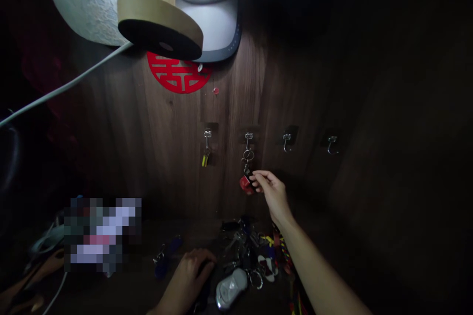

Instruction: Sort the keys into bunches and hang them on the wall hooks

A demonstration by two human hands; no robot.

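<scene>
A key ring point(248, 156) with a small red pendant point(245, 184) hangs from the second hook point(249, 137) on the dark wooden wall. My right hand point(271, 192) is beside it, thumb and fingers pinched at the pendant's right edge. Low in the view my left hand point(190, 270) rests on the dark surface, back upward, thumb a little apart from the bent fingers; its fingertips are partly hidden. Just right of it lies a heap of keys point(244, 246) with a silver oval fob point(231, 289) and a loose metal ring point(255, 279).
A yellow key tag point(205, 158) hangs on the leftmost hook point(207, 134). Two bare hooks follow at right, one point(287, 141) nearer. Blue tagged keys point(161, 266) lie left. Above are a round-based lamp point(162, 24), a grey cap point(218, 24) and a red paper cutout point(177, 76).
</scene>
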